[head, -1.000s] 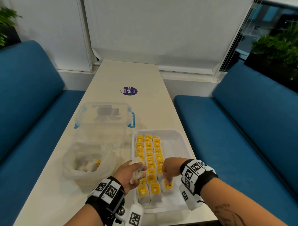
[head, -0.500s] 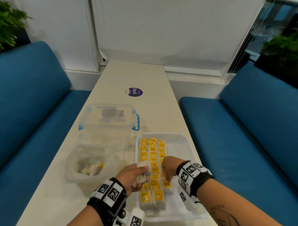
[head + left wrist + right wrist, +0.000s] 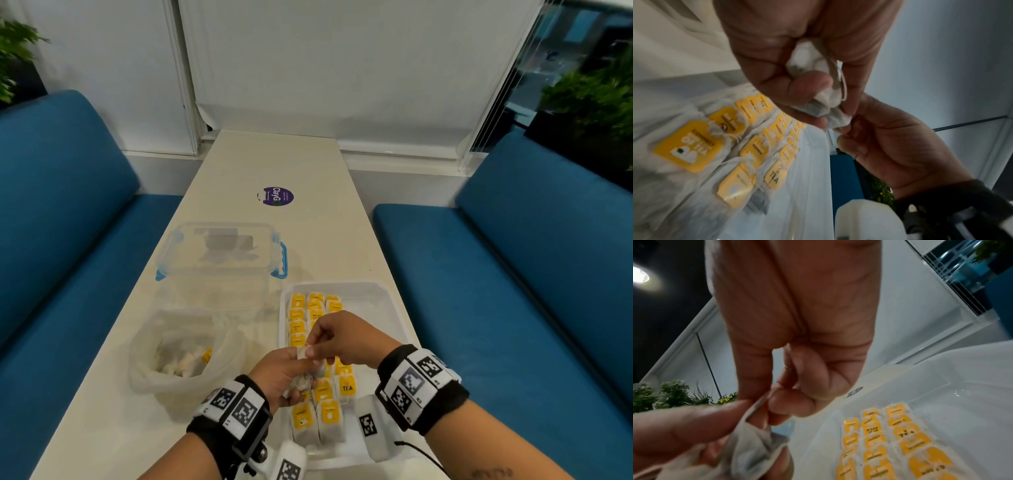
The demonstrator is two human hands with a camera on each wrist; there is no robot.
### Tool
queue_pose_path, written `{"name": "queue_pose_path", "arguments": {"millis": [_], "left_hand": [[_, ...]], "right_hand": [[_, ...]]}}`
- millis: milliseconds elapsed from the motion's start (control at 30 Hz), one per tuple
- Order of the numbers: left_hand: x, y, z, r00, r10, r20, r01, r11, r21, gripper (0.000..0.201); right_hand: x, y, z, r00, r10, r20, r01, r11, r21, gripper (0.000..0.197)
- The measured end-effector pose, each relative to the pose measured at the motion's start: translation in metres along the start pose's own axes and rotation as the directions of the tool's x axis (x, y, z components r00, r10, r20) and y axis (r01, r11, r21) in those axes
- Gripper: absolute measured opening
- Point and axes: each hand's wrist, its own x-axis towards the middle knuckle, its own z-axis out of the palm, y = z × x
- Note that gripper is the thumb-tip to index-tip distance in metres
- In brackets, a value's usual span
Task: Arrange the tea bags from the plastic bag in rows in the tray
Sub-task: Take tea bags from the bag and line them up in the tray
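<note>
A white tray (image 3: 388,301) on the table holds three rows of tea bags with yellow tags (image 3: 297,314); its right part is bare. My left hand (image 3: 284,371) hovers over the tray's near left and grips a crumpled bunch of white tea bags (image 3: 819,81). My right hand (image 3: 329,342) meets it from the right and pinches the top corner of one of those bags (image 3: 758,404) between thumb and forefinger. The clear plastic bag (image 3: 178,349) sits left of the tray with more tea bags and one yellow tag inside.
A clear lidded box with blue clips (image 3: 222,257) stands behind the plastic bag. A purple round sticker (image 3: 278,196) lies farther up the narrow table (image 3: 267,161). Blue benches (image 3: 513,274) flank both sides.
My right hand has left the tea bag with the TEA tag at the near end of the third row, risen and moved left to pinch a bag in my left hand.
</note>
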Motion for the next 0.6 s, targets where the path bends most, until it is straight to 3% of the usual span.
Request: {"name": "queue_pose_path", "arguments": {"millis": [167, 333, 467, 600], "left_hand": [[-0.004, -0.007, 0.001, 1.000, -0.019, 0.016, 0.020, 1.000, -0.019, 0.009], [-0.009, -0.008, -0.002, 1.000, 0.002, 0.009, -0.001, 0.999, -0.050, 0.008], [-0.013, -0.008, -0.004, 1.000, 0.018, -0.004, -0.018, 0.997, -0.069, 0.009], [-0.016, -0.010, -0.005, 1.000, 0.012, -0.013, -0.013, 0.997, -0.070, 0.008]], "right_hand": [[-0.004, 0.007, 0.001, 0.996, 0.031, -0.079, -0.028, 0.999, 0.032, 0.016], [-0.013, 0.010, 0.001, 0.984, -0.022, -0.178, 0.051, 0.986, 0.158, 0.014], [-0.019, 0.006, 0.002, 0.995, -0.001, -0.098, 0.020, 0.981, 0.192, 0.031], [-0.027, 0.003, 0.000, 1.000, -0.022, -0.019, 0.023, 0.998, 0.060, 0.041]]}}
